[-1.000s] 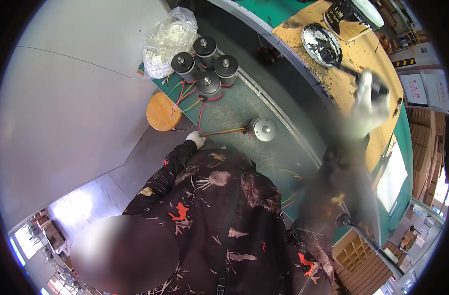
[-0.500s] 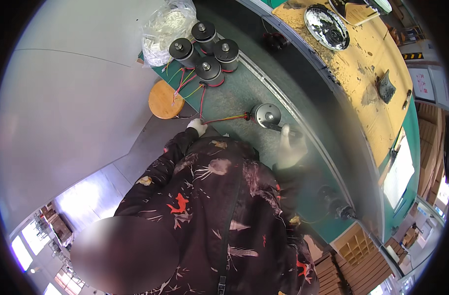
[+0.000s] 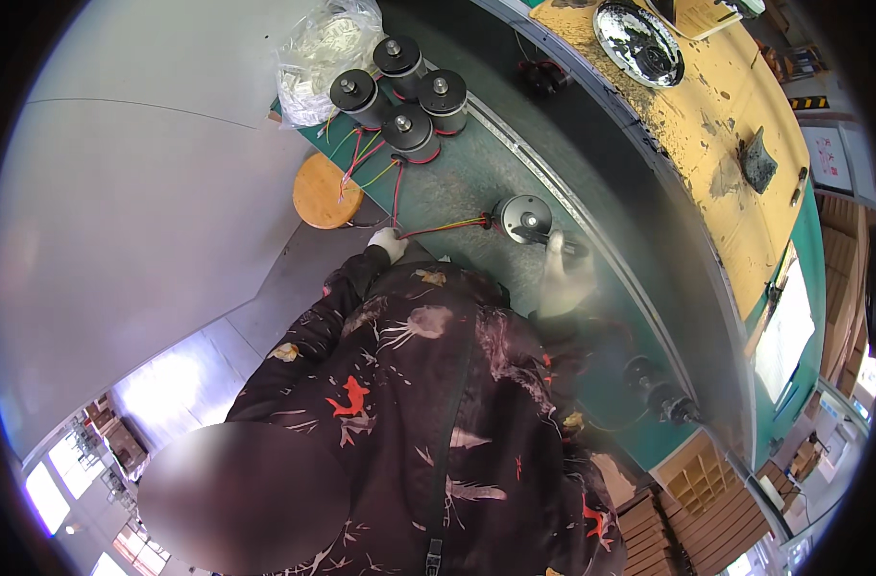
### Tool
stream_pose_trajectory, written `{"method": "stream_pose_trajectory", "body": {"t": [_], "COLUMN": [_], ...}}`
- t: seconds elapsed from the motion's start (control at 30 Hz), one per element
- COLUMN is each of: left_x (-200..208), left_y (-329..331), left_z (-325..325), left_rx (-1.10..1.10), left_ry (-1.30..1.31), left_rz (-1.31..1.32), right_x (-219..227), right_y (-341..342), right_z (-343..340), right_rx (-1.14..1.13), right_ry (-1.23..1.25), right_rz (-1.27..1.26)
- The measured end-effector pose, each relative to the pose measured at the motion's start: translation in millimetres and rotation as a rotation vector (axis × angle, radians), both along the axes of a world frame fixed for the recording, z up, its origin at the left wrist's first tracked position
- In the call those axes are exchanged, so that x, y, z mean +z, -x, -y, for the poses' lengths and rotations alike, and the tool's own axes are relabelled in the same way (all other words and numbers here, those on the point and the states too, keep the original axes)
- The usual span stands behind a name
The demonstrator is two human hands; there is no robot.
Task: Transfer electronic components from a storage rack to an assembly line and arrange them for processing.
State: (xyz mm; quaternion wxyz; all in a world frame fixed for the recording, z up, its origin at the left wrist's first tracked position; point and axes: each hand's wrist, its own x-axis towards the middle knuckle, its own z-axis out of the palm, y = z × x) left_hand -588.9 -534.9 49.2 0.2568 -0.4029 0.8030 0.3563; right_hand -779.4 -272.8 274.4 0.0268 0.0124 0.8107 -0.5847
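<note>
My left hand (image 3: 390, 245), gloved in white, is closed on the end of the red and yellow motor wires (image 3: 447, 227) near the bench's front edge. The wires run to an upright electric motor (image 3: 526, 210), whose round end face is silver with a short shaft at its middle. White-gloved too, my right hand (image 3: 564, 278) grips a dark brush (image 3: 531, 234) just right of that motor. The brush's tip lies against the near part of the silver face. Blur hides some of the right fingers.
Several motors with black tops (image 3: 406, 126) stand at the far left of the green bench, beside a clear plastic bag (image 3: 330, 60). A metal rail (image 3: 591, 235) runs along the bench. Right are a black-smeared plate (image 3: 614, 52) and yellow board (image 3: 714, 158). A wooden stool (image 3: 324, 190) stands left.
The brush has moved from the motor's near right edge onto its silver face, with my right hand shifting slightly. My left hand stays on the wires.
</note>
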Motion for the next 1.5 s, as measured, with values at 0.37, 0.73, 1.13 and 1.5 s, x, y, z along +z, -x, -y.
{"method": "stream_pose_trajectory", "body": {"t": [0.37,0.73,1.13,1.5], "left_x": [6,-4,-11,65], "left_y": [2,-7,9,57], "left_z": [-2,-1,-1,-22], "left_rx": [-0.002,0.035,-0.099,-0.327], "left_ry": [-0.011,-0.044,0.018,-0.142], "left_rz": [-0.011,-0.005,-0.214,-0.155], "right_x": [9,9,138,135], "right_y": [-1,-4,70,166], "right_z": [1,2,-73,-77], "right_rx": [-0.002,-0.001,-0.016,-0.005], "right_ry": [0.003,0.022,0.612,-0.738], "right_rz": [0.012,-0.013,-0.152,-0.88]}}
